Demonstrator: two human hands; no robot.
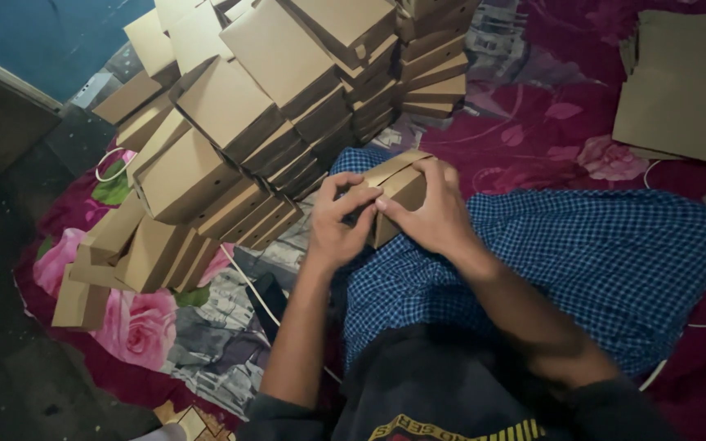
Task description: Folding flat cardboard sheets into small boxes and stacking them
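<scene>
I had both hands, left hand [338, 222] & right hand [431, 208], clamped tight on small cardboard box [398, 192] over lap, box pile [239, 139] nearby.

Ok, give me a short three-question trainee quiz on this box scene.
1. True or false: both hands hold one box over the checked cloth.
2. Where do the folded boxes pile up? A) to the person's left B) to the person's right C) behind the person
3. Fill in: the flat cardboard lies at the upper ____ of the picture.

Key
1. True: the left hand and right hand both grip it.
2. A
3. right
</scene>
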